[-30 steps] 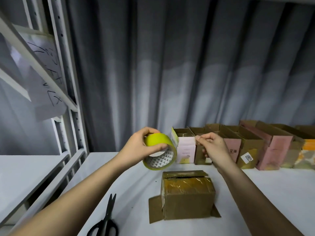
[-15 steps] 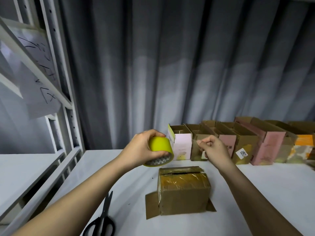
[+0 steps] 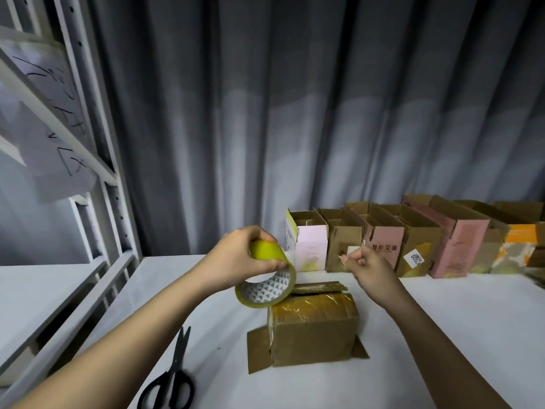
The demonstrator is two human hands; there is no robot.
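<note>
Left hand grips the tape roll, thumb and fingers curled over its rim. Right hand has its fingers curled with the thumb against the forefinger; whether it pinches a tape end cannot be told.

Take the cardboard box as dial centre. Bare worktop extends from 2 to 5 o'clock. From 12 to 2 o'clock a row of open cartons lines the back edge against the curtain. From 9 to 10 o'clock the worktop's left edge meets a metal rack. Scissors lie at 8 o'clock, blades closed, apart from the box.

The roll is yellow-green outside with a white patterned core, tilted so that the core faces the camera. It hangs at 11 o'clock, just above the box's top left corner, below and to the right of the left palm. The right hand is at 1 o'clock, apart from the roll.
</note>
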